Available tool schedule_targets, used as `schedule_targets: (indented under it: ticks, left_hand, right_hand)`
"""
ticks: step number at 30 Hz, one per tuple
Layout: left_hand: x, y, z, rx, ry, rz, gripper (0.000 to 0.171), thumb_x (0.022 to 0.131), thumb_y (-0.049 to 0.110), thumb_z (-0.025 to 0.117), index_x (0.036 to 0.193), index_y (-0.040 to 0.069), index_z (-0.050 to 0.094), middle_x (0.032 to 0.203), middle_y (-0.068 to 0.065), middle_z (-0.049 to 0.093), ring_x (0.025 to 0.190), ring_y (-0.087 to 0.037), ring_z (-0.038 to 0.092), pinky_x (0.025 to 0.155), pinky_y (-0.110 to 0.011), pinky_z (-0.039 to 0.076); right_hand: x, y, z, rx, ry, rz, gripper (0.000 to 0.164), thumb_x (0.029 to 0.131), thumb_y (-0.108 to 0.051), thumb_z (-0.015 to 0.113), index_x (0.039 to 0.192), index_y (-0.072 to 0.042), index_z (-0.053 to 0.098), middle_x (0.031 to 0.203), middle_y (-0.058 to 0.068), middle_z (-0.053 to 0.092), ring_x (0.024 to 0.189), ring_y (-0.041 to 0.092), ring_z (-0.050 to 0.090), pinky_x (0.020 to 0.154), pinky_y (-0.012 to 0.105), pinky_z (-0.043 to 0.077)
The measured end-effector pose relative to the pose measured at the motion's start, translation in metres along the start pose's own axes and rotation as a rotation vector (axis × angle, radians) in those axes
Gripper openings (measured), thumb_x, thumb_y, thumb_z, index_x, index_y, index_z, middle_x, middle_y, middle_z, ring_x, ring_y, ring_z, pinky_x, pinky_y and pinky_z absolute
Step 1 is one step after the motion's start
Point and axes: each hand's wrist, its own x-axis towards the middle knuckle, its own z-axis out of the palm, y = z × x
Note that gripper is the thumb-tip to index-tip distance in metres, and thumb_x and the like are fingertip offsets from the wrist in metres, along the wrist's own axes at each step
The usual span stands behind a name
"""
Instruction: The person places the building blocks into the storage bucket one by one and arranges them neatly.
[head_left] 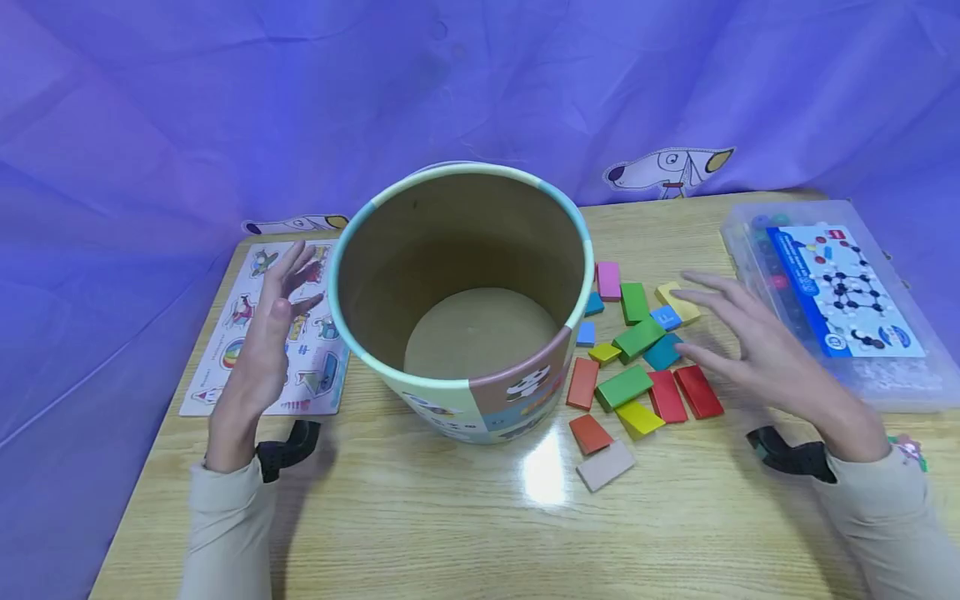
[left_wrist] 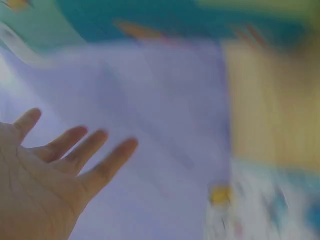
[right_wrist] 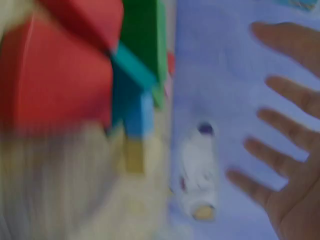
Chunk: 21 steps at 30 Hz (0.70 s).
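Note:
A large round bucket [head_left: 450, 408] with pale green rim and cartoon animal panels stands mid-table, its brown inside showing bare. To its left, my left hand [head_left: 258, 350] is raised over a picture board, fingers spread and holding nothing; the left wrist view shows the same bare palm [left_wrist: 45, 185]. On the other side, my right hand [head_left: 757, 350] hovers with straight, parted fingers beside a pile of coloured blocks [head_left: 637, 339]. Red, green, blue, yellow and pink blocks lie loose there. In the right wrist view a red block [right_wrist: 65, 75] looms close, apart from my fingers [right_wrist: 285, 125].
The white picture board [head_left: 213, 367] lies at the left edge. A clear plastic case [head_left: 817, 379] with a molecule-model label sits at the right. Behind the table hangs a purple cloth [head_left: 480, 83] with dog cutouts [head_left: 667, 169] at its foot.

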Motion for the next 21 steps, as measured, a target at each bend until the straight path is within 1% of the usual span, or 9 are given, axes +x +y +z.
schedule_targets:
  ticks: [1,3,5,6,8,10,12,16,21]
  left_hand:
    - [0.002,0.007,0.004,-0.095,-0.015,0.021,0.068,0.099,0.056,0.037,0.156,0.023,0.020,0.160,-0.006,0.023,0.147,-0.025,0.024,0.116,-0.050,0.023]
    - [0.005,0.018,0.011,-0.235,-0.070,0.071,0.075,0.097,0.057,0.043,0.155,0.016,0.020,0.158,-0.011,0.024,0.146,-0.028,0.025,0.115,-0.042,0.027]
    - [0.009,0.025,0.018,-0.315,-0.122,0.092,0.080,0.095,0.057,0.049,0.156,0.015,0.018,0.158,-0.014,0.024,0.144,-0.031,0.025,0.111,-0.036,0.029]
    - [0.011,0.027,0.021,-0.329,-0.140,0.091,0.081,0.094,0.055,0.051,0.156,0.016,0.017,0.158,-0.013,0.023,0.144,-0.031,0.025,0.110,-0.035,0.031]
    - [0.015,0.030,0.027,-0.339,-0.158,0.082,0.081,0.093,0.053,0.054,0.156,0.020,0.016,0.158,-0.011,0.022,0.143,-0.032,0.024,0.107,-0.034,0.035]
    - [0.018,0.030,0.031,-0.350,-0.142,0.054,0.081,0.091,0.052,0.058,0.155,0.025,0.018,0.157,-0.009,0.024,0.140,-0.033,0.026,0.103,-0.034,0.038]
    - [0.020,0.028,0.033,-0.372,-0.118,0.037,0.082,0.088,0.051,0.061,0.154,0.026,0.020,0.155,-0.007,0.024,0.139,-0.032,0.027,0.102,-0.035,0.037]
    - [0.021,0.024,0.037,-0.392,-0.077,0.061,0.081,0.084,0.055,0.064,0.148,0.022,0.026,0.150,-0.010,0.027,0.135,-0.032,0.029,0.102,-0.039,0.033]
    - [0.023,0.023,0.042,-0.402,-0.071,0.132,0.072,0.087,0.055,0.062,0.140,0.020,0.030,0.147,-0.014,0.029,0.131,-0.033,0.033,0.099,-0.040,0.035]
  right_hand:
    - [0.003,-0.001,0.005,0.014,-0.020,-0.010,0.065,0.078,-0.007,0.080,0.138,-0.016,0.054,0.149,0.010,0.043,0.137,0.034,0.038,0.110,0.052,0.032]
    - [0.008,0.000,0.014,0.032,-0.064,-0.031,0.058,0.078,-0.003,0.079,0.131,-0.014,0.060,0.141,0.009,0.051,0.129,0.033,0.045,0.104,0.051,0.039]
    - [0.012,0.002,0.021,0.046,-0.104,-0.034,0.052,0.079,-0.003,0.078,0.128,-0.012,0.062,0.135,0.007,0.055,0.125,0.030,0.048,0.099,0.050,0.042]
    - [0.013,0.004,0.025,0.057,-0.119,-0.036,0.050,0.080,-0.003,0.077,0.127,-0.011,0.062,0.133,0.007,0.057,0.123,0.029,0.050,0.099,0.048,0.043]
    - [0.015,0.008,0.030,0.071,-0.134,-0.043,0.049,0.080,-0.002,0.077,0.126,-0.011,0.062,0.127,0.005,0.062,0.118,0.023,0.053,0.101,0.033,0.042]
    - [0.016,0.012,0.034,0.070,-0.136,-0.048,0.048,0.080,-0.002,0.077,0.124,-0.012,0.063,0.123,0.003,0.065,0.114,0.014,0.055,0.099,0.018,0.039]
    - [0.017,0.015,0.037,0.064,-0.136,-0.053,0.046,0.079,-0.002,0.077,0.122,-0.013,0.064,0.120,0.001,0.066,0.110,0.009,0.055,0.096,0.010,0.035]
    - [0.022,0.019,0.041,0.027,-0.140,-0.085,0.043,0.078,-0.002,0.078,0.118,-0.013,0.067,0.115,0.000,0.067,0.107,0.011,0.056,0.093,0.018,0.041]
    - [0.027,0.021,0.044,-0.008,-0.170,-0.115,0.042,0.075,-0.002,0.081,0.113,-0.014,0.070,0.109,-0.002,0.066,0.100,0.011,0.057,0.084,0.025,0.049]
